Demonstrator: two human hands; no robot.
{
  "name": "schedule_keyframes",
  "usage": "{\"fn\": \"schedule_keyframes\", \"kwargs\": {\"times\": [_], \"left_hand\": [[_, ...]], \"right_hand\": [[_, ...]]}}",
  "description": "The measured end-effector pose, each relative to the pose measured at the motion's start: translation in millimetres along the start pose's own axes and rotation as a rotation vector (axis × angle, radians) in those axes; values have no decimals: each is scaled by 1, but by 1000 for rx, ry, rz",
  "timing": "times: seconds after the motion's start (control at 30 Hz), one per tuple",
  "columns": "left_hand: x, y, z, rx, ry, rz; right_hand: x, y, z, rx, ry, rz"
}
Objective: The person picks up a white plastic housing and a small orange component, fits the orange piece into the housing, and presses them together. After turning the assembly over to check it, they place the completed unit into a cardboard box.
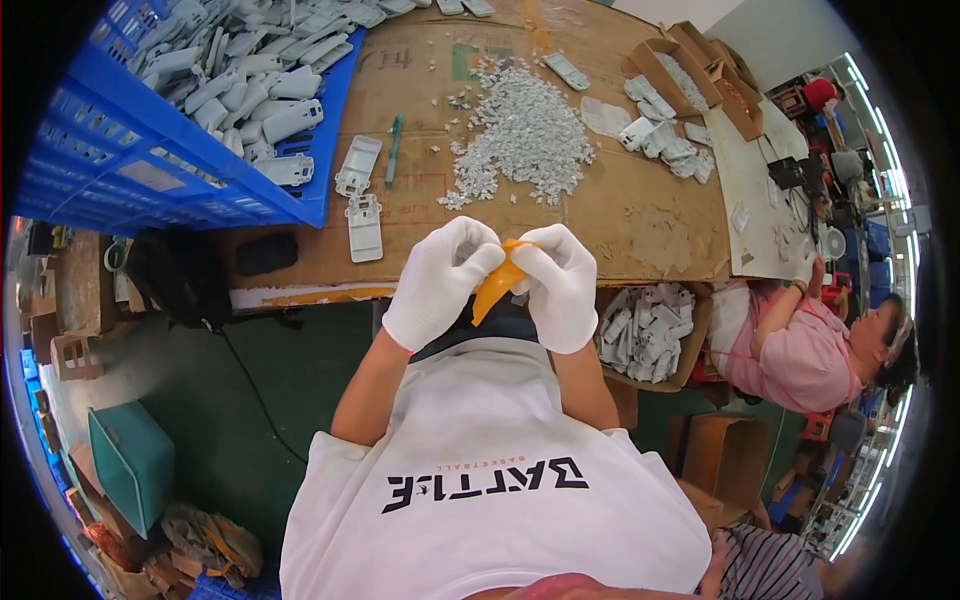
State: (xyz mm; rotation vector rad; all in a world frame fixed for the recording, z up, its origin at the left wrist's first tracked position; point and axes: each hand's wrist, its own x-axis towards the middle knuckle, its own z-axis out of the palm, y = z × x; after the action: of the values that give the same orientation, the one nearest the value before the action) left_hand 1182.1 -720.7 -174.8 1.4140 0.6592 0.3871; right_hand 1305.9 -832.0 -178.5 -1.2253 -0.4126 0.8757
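Two white-gloved hands pinch an orange strip at the near edge of the bench point(640, 240).
The left hand point(440, 285) is closed, thumb against curled fingers, on the orange strip point(494, 288); the right hand point(563, 285) is likewise pinched on its upper end, and the strip's loose tail hangs between them toward the near left. Beyond lies a heap of small whitish pieces point(530, 130), with a green pen point(394, 150) and an opened white casing point(362, 200) to its left. Far left stands a blue crate point(150, 135) holding many white casings point(245, 95).
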Motion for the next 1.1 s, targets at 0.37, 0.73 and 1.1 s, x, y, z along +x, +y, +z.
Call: {"fn": "schedule_keyframes", "kwargs": {"times": [0.37,0.73,1.1], "left_hand": [[-2,-8,18,97,236,109],[-1,-13,21,247,304,266],[-5,-14,30,257,319,244]], "right_hand": [[8,10,-1,292,-183,107],[12,6,-14,296,-459,204],[12,12,-15,306,-357,184]]}}
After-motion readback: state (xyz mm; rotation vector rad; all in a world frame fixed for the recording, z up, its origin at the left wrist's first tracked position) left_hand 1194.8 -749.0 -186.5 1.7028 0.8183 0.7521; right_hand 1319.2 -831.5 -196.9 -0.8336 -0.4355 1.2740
